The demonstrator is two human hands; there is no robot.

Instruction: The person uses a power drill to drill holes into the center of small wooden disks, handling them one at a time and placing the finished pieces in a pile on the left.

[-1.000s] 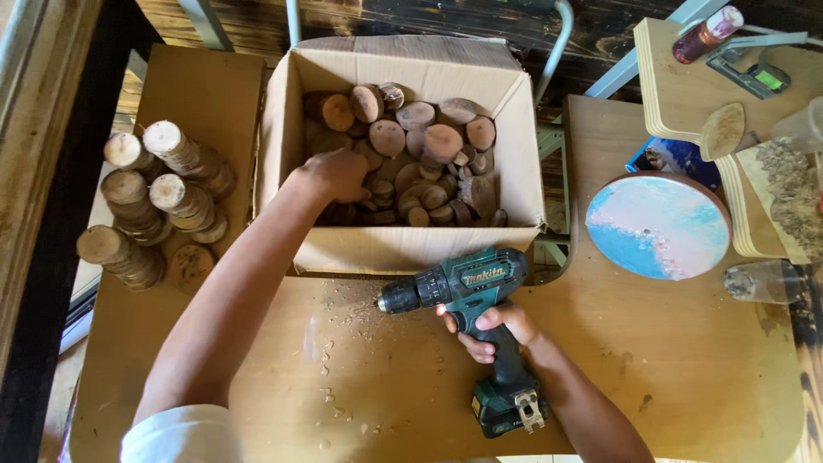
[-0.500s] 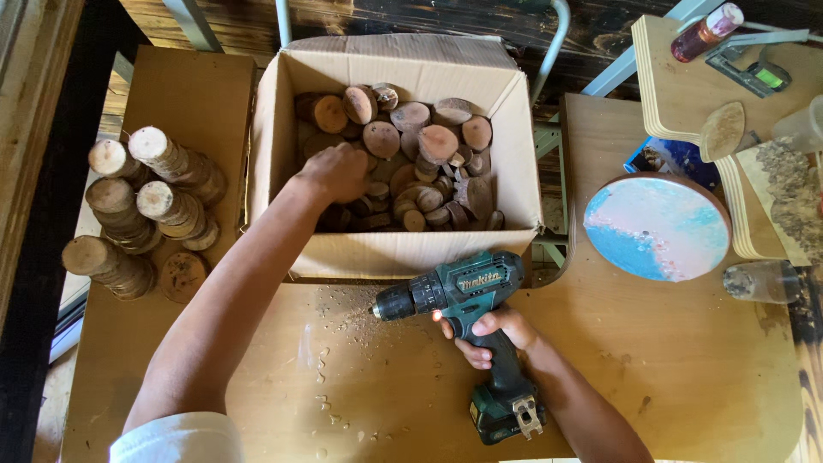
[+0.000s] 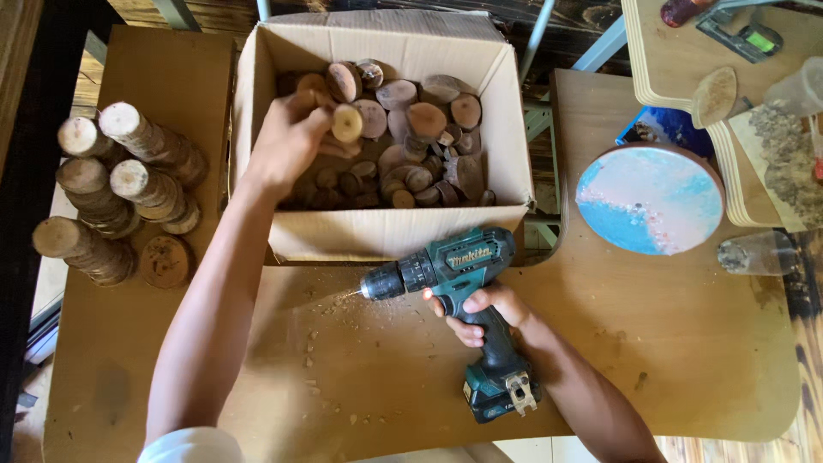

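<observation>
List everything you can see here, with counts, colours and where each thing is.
Cardboard box: one, tan, top centre, open.
Wood slices in the box: many, brown.
Held wood slice: one, pale, over the box.
Stacked wood slices: several leaning stacks, far left.
Cordless drill: one, teal and black, table centre.
Round board: one, blue, white and pink, right.
Wooden table: one, tan, with sawdust.
Left hand: holds the slice.
Right hand: grips the drill.

A woodworking shop: sawdust [image 3: 330,330] by the right hand's drill [image 3: 446,283], stacked wood slices [image 3: 111,189] left of the left hand.
</observation>
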